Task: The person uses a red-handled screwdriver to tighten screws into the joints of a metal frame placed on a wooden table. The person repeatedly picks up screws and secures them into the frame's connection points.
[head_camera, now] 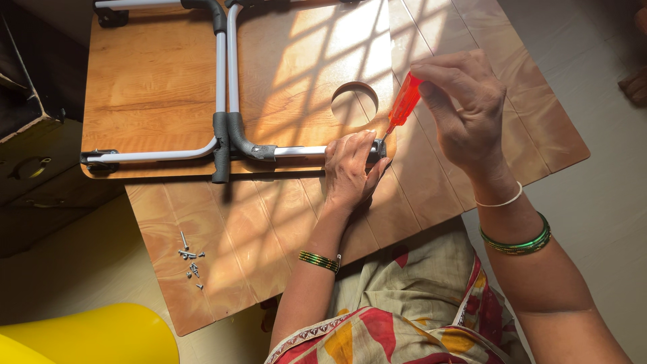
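Observation:
My right hand (465,111) grips a screwdriver with a red see-through handle (405,102), its tip angled down to the bracket at the end of a silver tube leg (300,151). My left hand (350,172) presses down on that end of the leg, fingers wrapped over it. The leg frame, silver tubes with black foam sleeves (222,145), lies folded on the underside of a small wooden tabletop (155,81) that has a round hole (355,104) near the screwdriver.
A larger wooden board (431,195) lies under the tabletop. Several loose screws (191,261) sit on its near-left part. A yellow plastic object (94,335) is at bottom left, a dark cabinet (34,168) at the left. Pale floor tiles spread to the right.

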